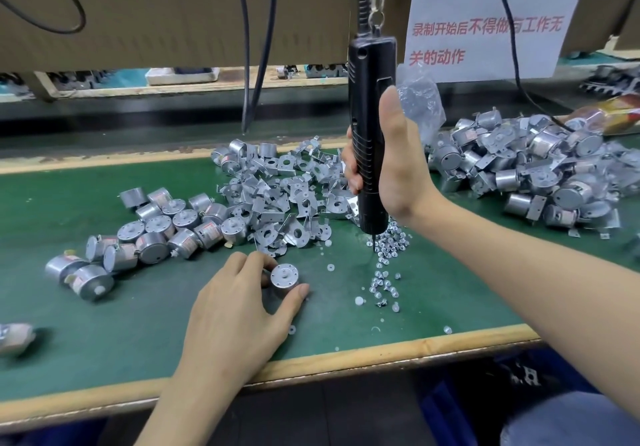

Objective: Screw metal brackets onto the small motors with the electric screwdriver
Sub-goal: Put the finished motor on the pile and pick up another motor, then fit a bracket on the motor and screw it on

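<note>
My left hand (pixel 239 301) pinches a small silver motor (pixel 284 277) standing shaft-up on the green mat, thumb and fingers round its sides. My right hand (pixel 391 165) grips the black electric screwdriver (pixel 370 126), which hangs upright from a cord; its bit tip (pixel 370 250) points down into a scatter of small screws (pixel 388 255). A heap of loose metal brackets (pixel 277 189) lies just behind the held motor. Bare motors (pixel 162 230) are piled to the left.
A big heap of motors with brackets on them (pixel 540 175) lies at the right. Small white washers (pixel 360 300) dot the mat. Black cables (pixel 247 47) hang at the back. The wooden table edge (pixel 311 366) runs along the front. A paper notice (pixel 485 19) hangs behind.
</note>
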A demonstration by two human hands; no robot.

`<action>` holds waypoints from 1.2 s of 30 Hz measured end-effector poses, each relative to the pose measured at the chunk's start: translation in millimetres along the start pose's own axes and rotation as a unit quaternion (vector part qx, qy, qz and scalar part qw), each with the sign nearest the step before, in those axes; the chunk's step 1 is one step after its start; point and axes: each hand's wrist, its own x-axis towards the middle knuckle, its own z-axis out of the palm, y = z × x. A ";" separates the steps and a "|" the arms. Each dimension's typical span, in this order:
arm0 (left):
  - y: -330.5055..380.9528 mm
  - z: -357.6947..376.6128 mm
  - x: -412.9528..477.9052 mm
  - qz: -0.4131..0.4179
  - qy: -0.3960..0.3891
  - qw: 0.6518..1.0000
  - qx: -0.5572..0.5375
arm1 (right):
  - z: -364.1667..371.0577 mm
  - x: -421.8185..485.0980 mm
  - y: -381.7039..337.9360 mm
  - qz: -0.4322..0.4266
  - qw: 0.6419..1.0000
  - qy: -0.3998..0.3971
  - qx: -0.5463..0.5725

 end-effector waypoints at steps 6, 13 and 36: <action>-0.7 0.0 -0.5 0.003 -0.002 1.000 0.003 | 3.9 -1.5 -1.2 0.001 1.000 -0.002 0.002; -2.2 1.2 -0.4 0.004 -0.003 1.000 0.000 | 9.2 -4.4 -4.1 -0.003 1.000 -0.018 0.011; -5.2 3.2 0.0 0.013 0.007 1.000 0.005 | 6.3 -2.8 -3.4 -0.002 1.000 -0.003 0.008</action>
